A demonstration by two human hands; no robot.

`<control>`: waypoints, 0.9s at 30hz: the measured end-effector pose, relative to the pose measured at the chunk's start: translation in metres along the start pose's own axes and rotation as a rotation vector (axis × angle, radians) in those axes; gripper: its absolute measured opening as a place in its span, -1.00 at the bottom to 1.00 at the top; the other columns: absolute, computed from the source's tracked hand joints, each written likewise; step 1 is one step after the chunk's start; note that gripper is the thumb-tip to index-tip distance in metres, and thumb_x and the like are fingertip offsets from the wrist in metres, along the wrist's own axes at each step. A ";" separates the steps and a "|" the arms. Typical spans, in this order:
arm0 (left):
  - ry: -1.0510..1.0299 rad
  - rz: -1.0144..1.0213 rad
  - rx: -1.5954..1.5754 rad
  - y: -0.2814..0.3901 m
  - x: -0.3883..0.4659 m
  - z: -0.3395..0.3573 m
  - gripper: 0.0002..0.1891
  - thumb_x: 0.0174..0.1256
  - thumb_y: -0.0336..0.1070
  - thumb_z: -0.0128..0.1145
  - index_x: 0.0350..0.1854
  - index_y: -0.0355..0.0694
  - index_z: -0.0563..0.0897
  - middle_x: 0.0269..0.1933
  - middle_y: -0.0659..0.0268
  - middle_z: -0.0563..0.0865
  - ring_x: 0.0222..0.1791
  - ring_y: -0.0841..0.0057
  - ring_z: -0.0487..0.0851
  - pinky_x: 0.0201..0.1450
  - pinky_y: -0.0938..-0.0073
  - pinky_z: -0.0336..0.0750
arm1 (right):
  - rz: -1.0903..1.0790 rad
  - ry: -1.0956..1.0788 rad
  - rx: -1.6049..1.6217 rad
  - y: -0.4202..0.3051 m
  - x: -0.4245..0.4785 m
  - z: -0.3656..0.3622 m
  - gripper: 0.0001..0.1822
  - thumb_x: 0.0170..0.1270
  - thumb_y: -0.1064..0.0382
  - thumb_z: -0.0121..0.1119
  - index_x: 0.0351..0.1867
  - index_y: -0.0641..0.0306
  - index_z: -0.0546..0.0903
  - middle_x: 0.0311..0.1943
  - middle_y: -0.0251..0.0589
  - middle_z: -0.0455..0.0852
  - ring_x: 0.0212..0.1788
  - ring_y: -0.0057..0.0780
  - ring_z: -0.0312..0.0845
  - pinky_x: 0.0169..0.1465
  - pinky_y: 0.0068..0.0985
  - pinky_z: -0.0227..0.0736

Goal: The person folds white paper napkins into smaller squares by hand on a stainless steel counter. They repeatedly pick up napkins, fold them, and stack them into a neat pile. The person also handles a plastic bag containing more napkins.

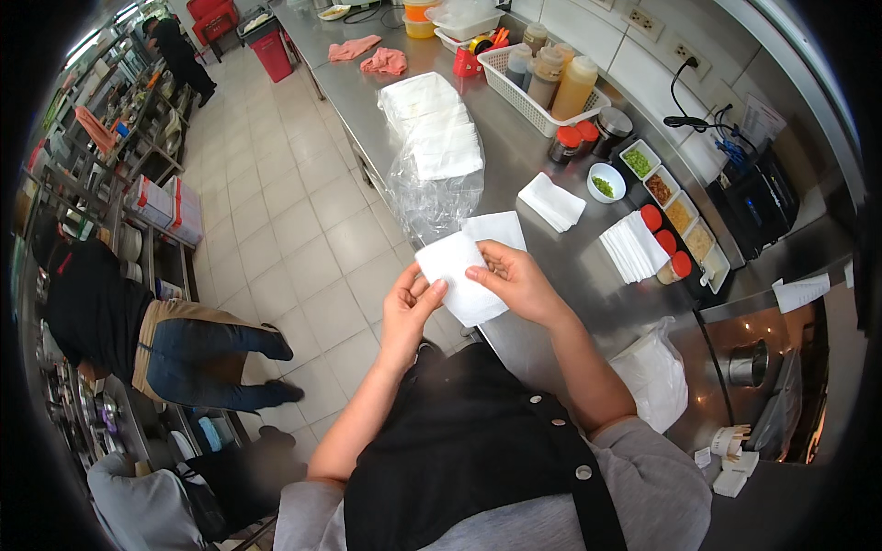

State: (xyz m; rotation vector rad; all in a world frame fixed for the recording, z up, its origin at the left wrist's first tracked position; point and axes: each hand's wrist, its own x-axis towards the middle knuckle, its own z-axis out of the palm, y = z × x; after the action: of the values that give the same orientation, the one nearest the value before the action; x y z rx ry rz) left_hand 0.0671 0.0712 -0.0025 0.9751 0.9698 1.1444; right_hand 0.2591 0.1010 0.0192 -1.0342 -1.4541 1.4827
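Between my two hands is a white paper napkin (458, 272), held above the near edge of the steel counter (586, 303). My left hand (410, 303) pinches its lower left side with thumb and fingers. My right hand (513, 279) grips its right side, thumb on top. Another white paper sheet (499, 231) shows just behind it; whether it is held or lies on the counter, I cannot tell. Beyond my hands lies an open clear plastic bag (437, 200) with a stack of white napkins (434, 127). Folded napkins (551, 201) rest to the right, and a larger folded stack (634, 246) sits farther right.
A white basket (513, 89) holds squeeze bottles along the wall. Near it stand red-lidded jars (566, 143), a bowl of chopped greens (606, 183) and small topping trays (679, 213). Pink cloths (383, 60) lie at the far end. People (207, 351) work at shelves on the left.
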 end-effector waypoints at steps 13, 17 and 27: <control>0.124 -0.015 -0.390 -0.025 0.014 0.013 -0.58 0.56 -0.18 0.06 0.34 -0.26 0.44 0.28 0.17 0.60 0.25 0.44 0.60 0.27 0.40 0.52 | 0.118 0.397 0.295 0.044 0.005 -0.007 -0.60 0.40 0.29 0.27 0.21 0.34 0.55 0.02 -0.21 0.72 0.03 -0.58 0.62 0.13 -0.49 0.50; 0.056 0.066 -0.250 -0.006 0.005 0.005 -0.49 0.61 -0.13 -0.07 0.47 -0.27 0.31 0.41 0.07 0.48 0.36 0.30 0.50 0.38 0.32 0.41 | -0.150 0.758 0.037 0.025 0.036 -0.105 -0.71 0.36 0.32 0.29 0.05 0.37 0.60 -0.11 -0.25 0.75 -0.12 -0.58 0.64 -0.01 -0.55 0.52; 0.103 -0.110 -0.232 -0.028 -0.017 -0.021 -0.56 0.57 -0.20 -0.03 0.39 -0.24 0.41 0.27 0.13 0.60 0.23 0.38 0.59 0.26 0.38 0.49 | 0.234 1.083 -0.596 0.180 0.077 -0.248 -0.37 -0.05 0.15 0.56 0.08 0.29 0.59 -0.03 0.01 0.74 0.04 -0.07 0.67 0.14 -0.26 0.50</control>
State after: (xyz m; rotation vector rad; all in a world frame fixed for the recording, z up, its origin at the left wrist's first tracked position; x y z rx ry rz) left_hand 0.0518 0.0530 -0.0336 0.6745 0.9370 1.1941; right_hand 0.4648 0.2556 -0.1638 -1.9941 -0.9480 0.3744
